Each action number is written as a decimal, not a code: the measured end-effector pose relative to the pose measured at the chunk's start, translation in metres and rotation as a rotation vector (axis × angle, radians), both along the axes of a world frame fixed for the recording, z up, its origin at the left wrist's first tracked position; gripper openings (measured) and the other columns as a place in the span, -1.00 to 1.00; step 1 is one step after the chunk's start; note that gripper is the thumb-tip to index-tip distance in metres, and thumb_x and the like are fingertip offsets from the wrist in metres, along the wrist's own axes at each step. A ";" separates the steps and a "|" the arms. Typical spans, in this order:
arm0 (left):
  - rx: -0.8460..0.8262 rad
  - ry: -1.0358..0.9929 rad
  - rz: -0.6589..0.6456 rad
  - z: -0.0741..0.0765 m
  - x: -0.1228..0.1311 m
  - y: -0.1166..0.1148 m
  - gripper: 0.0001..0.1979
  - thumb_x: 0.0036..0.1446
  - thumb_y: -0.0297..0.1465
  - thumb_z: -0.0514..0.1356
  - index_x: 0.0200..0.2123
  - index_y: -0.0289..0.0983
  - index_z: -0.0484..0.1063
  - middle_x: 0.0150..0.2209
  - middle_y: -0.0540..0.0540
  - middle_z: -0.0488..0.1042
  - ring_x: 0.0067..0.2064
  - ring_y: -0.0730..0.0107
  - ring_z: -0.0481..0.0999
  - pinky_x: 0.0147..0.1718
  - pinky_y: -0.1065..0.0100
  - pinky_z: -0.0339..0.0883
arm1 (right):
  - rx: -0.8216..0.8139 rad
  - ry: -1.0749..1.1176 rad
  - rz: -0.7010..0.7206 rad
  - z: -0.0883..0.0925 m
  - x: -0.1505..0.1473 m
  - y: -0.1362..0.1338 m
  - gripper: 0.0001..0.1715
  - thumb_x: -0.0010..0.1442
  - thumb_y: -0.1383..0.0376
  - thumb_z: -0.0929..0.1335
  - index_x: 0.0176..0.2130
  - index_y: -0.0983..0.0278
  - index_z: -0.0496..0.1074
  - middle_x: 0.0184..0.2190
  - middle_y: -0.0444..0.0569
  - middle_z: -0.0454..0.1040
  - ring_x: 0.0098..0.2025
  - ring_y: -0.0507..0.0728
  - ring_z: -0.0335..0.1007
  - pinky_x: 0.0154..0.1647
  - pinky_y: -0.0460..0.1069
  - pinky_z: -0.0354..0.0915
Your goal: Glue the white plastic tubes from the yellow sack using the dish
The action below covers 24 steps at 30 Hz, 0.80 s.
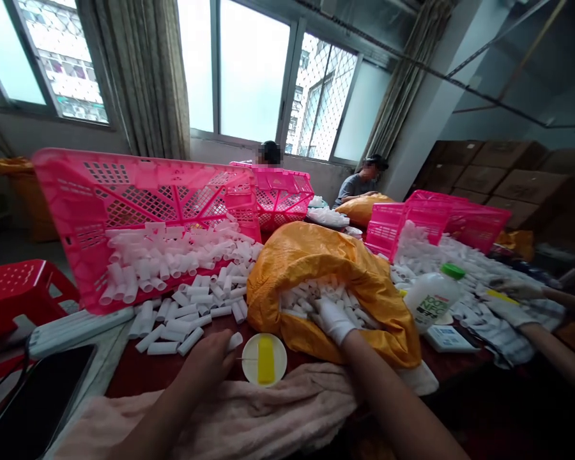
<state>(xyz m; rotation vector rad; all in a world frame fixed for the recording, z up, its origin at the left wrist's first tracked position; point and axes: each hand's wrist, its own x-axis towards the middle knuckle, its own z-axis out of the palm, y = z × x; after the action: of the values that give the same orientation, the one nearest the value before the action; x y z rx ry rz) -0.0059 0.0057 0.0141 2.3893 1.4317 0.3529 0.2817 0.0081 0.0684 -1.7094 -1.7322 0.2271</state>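
Observation:
Low at centre left, my bare left hand [213,356] is closed round a short white plastic tube [234,341]. A thin stick-like thing shows between this hand and a round white dish [250,372], which holds a yellow block [266,359]. My right hand [334,319], in a white glove, reaches into the mouth of an orange woven sack [316,246]. Its fingertips are among the loose white tubes [352,300] in the sack and are hard to make out, so I cannot tell whether they grip one. A pink towel [287,409] lies under my forearms.
Behind a pile of tubes [186,316] a pink crate [148,185] lies tipped. Right of the sack stand a green-capped bottle [434,294] and a small white box [450,338]. A co-worker's gloved hands [510,310] work at far right. A red stool [19,294] stands left.

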 end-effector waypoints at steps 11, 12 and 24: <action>-0.115 0.021 -0.020 -0.019 0.004 0.002 -0.81 0.09 -0.25 -0.03 -0.31 -0.22 0.26 -0.29 -0.06 0.45 -0.23 0.34 0.42 -0.29 0.40 0.16 | -0.081 0.209 0.433 -0.044 -0.058 -0.037 -0.69 0.21 0.30 0.18 -0.07 0.20 0.35 -0.14 -0.02 0.43 -0.08 0.13 0.32 0.00 0.08 0.22; -0.110 0.025 -0.023 -0.019 0.004 0.003 -0.80 0.09 -0.25 -0.03 -0.30 -0.22 0.26 -0.29 -0.07 0.45 -0.22 0.33 0.42 -0.28 0.40 0.16 | -0.072 0.177 0.431 -0.050 -0.062 -0.032 -0.68 0.20 0.32 0.18 -0.07 0.21 0.35 -0.15 -0.01 0.43 -0.08 0.14 0.32 0.02 0.10 0.21; -0.072 0.084 -0.027 -0.005 0.008 -0.004 -0.83 0.11 -0.28 -0.04 -0.32 -0.22 0.25 -0.29 -0.06 0.44 -0.24 0.34 0.41 -0.30 0.40 0.17 | 0.017 0.230 0.352 -0.069 -0.070 -0.028 -0.68 0.13 0.40 0.20 -0.12 0.22 0.35 -0.17 0.00 0.39 -0.11 0.16 0.30 -0.01 0.11 0.22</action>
<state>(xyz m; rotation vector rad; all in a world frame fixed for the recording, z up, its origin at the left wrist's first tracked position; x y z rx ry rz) 0.0020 0.0016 0.0090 2.3884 1.4214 0.1930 0.2114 -0.0200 -0.0006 -1.2988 -1.8412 0.5429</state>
